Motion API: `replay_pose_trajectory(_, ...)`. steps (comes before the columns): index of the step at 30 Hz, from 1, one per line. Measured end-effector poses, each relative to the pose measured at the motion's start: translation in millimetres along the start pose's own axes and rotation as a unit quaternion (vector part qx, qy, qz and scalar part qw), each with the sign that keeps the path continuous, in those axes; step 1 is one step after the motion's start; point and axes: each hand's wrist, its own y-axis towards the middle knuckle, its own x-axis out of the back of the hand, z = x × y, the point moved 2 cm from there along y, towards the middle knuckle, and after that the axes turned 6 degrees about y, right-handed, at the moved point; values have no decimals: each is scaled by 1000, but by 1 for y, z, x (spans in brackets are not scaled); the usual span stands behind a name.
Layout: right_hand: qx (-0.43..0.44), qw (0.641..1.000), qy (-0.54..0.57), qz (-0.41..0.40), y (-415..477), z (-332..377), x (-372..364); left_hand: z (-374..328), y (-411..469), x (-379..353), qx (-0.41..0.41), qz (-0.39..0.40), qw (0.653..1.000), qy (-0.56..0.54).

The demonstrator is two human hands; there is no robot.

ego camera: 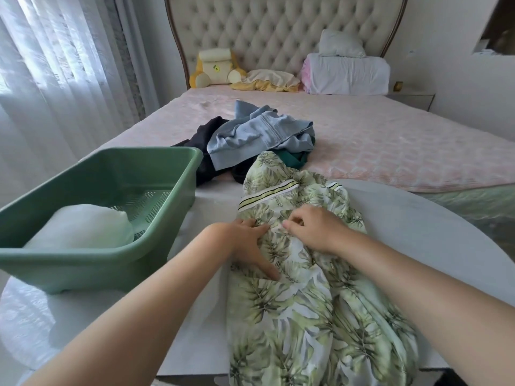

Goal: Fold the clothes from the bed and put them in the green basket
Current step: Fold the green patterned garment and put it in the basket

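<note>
garment: thin white-and-green leaf-print garment (306,302) with a striped waistband. It lies rumpled on the round white desk (418,232). The waistband end points toward the bed, and the near end appears to hang over the desk edge.
left hand: left hand (245,240) is spread flat on the cloth near its middle, pressing down and gripping nothing.
right hand: right hand (312,229) has its fingers curled, pinching a small tuck of the leaf-print garment just beside the left hand.
step: looks like flattening before the 1st fold; nothing is folded yet.
how: use your left palm as the anchor. Pull with the right away from it so the creases run out to the edge. Moving both hands the same way will bunch the cloth. It looks slippery, so smooth, fold, then press.
risk: the hanging end may drag the piece off the desk. Draw it up first.
basket: green perforated plastic basket (83,254) sits on the desk to your left. 1 white bundle (83,229) lies at its near end, and the far end is free.
queue: light blue sweatshirt (259,132), black garment (206,135) and dark green piece (292,158) are piled unfolded on the pink quilted bed (390,140).
</note>
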Motion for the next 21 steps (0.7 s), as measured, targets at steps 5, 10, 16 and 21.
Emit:
replay_pose_trajectory(5, -2, 996, -75, -41, 25, -18, -7, 4, 22, 33, 18, -119, 992, -21)
replay_pose_trajectory(10, -19, 993, -118, 15, 41, -29, -23, 11, 65, 49, -4, -429, 900, -77)
replay_pose_trajectory(16, -57, 989, -102, 95, 58, -55, -29, 27, 121, 34, -38, -291, 954, -56)
replay_pose_trajectory(21, -90, 982, -109, 127, 68, -69, -26, 53, 139, 21, 83, -179, 977, -79)
